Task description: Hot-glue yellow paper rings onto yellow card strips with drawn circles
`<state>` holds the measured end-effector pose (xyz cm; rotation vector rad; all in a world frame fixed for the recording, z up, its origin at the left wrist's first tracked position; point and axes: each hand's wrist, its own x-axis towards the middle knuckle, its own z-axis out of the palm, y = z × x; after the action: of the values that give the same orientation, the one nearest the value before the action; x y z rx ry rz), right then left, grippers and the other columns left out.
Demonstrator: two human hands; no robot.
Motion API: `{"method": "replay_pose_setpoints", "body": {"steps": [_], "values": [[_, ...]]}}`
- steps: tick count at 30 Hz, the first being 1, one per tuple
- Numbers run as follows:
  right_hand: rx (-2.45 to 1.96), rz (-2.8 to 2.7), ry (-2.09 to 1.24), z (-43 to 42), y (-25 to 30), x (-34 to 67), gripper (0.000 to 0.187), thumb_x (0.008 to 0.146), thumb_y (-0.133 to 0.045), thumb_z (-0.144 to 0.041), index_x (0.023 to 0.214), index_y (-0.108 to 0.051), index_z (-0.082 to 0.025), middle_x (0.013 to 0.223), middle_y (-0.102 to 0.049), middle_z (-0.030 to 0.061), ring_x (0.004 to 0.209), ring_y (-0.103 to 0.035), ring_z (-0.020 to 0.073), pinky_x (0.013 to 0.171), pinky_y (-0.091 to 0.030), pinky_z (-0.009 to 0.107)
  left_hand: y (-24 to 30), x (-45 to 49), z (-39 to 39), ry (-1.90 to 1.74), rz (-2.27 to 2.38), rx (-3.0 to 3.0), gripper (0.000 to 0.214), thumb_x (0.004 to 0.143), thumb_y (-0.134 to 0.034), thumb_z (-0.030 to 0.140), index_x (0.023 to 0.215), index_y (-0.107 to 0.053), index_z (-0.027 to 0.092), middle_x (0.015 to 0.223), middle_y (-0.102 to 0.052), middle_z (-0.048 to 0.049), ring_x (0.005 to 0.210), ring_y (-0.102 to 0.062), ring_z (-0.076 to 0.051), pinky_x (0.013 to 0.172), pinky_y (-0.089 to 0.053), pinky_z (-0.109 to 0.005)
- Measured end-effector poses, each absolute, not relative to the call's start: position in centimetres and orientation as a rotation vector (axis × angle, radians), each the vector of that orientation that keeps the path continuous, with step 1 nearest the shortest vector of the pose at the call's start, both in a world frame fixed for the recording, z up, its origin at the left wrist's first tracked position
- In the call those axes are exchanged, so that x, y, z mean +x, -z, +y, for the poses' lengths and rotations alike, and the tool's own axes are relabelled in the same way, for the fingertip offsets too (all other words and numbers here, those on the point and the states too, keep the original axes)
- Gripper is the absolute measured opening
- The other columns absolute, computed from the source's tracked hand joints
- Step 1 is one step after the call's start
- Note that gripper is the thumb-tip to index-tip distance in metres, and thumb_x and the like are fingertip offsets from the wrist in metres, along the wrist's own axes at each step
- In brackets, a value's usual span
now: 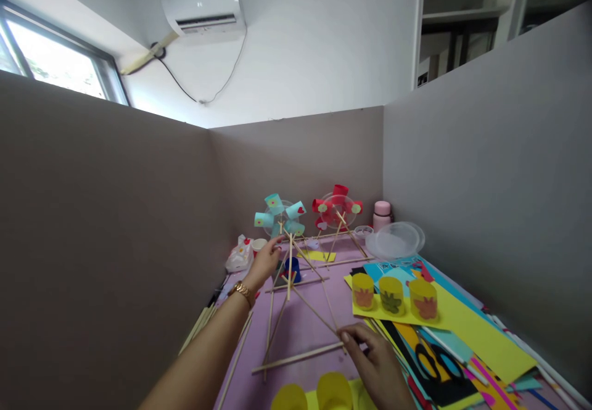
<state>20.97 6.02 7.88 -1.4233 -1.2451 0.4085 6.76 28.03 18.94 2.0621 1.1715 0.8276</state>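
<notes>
A frame of thin wooden sticks (296, 302) stands on the purple table (300, 330). My left hand (266, 263), with a gold watch on its wrist, reaches forward and touches the sticks near the top of the frame, fingers loosely curved. My right hand (377, 364) pinches the lower corner of the frame where two sticks meet. Behind the frame stand a blue paper-cup wheel (280, 216) and a red paper-cup wheel (337, 208), each on a stick stand.
Three yellow cups (392, 293) sit on yellow paper (467, 317) at right, over a pile of coloured sheets (444, 360). Two more yellow cups (314, 393) stand near me. Clear plastic plates (395, 240), a pink bottle (382, 214) and grey partition walls (115, 213) enclose the table.
</notes>
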Motion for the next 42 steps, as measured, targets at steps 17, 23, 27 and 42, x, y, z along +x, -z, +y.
{"method": "replay_pose_setpoints", "body": {"steps": [17,23,27,42], "values": [[-1.436,-1.240,-0.424,6.2,-7.7,21.0,0.035,0.087,-0.047,-0.044,0.082,-0.071,-0.019,0.077,-0.071,0.0069,0.068,-0.065,0.0205,0.053,-0.045,0.025,-16.8,7.1,29.4,-0.717,1.018,2.425,0.030,0.088,-0.053,0.033,0.115,-0.056,0.020,0.122,-0.056,-0.0075,0.105,-0.057,-0.022,0.090,-0.046,-0.046],[-1.411,-1.222,-0.379,6.3,-7.9,21.0,0.034,0.085,-0.050,-0.045,0.079,-0.073,-0.020,0.074,-0.072,0.0072,0.067,-0.066,0.0212,0.049,-0.046,0.024,-16.6,7.2,29.6,-0.705,1.036,2.418,0.030,0.088,-0.053,0.033,0.115,-0.055,0.020,0.122,-0.057,-0.0076,0.105,-0.057,-0.022,0.089,-0.046,-0.046],[-1.428,-1.230,-0.404,6.1,-7.8,21.1,0.035,0.086,-0.049,-0.046,0.079,-0.072,-0.020,0.077,-0.072,0.0076,0.069,-0.066,0.0215,0.050,-0.046,0.024,-16.6,7.2,29.5,-0.690,1.053,2.409,0.030,0.088,-0.053,0.033,0.115,-0.055,0.020,0.120,-0.057,-0.0073,0.102,-0.058,-0.021,0.087,-0.048,-0.044],[-1.455,-1.247,-0.458,6.1,-7.8,21.2,0.035,0.088,-0.045,-0.044,0.083,-0.069,-0.019,0.081,-0.071,0.0074,0.075,-0.065,0.0221,0.057,-0.044,0.026,-17.0,7.2,28.6,-0.627,1.132,2.323,0.031,0.088,-0.054,0.034,0.115,-0.055,0.019,0.116,-0.058,-0.0066,0.095,-0.060,-0.020,0.080,-0.051,-0.041]]}}
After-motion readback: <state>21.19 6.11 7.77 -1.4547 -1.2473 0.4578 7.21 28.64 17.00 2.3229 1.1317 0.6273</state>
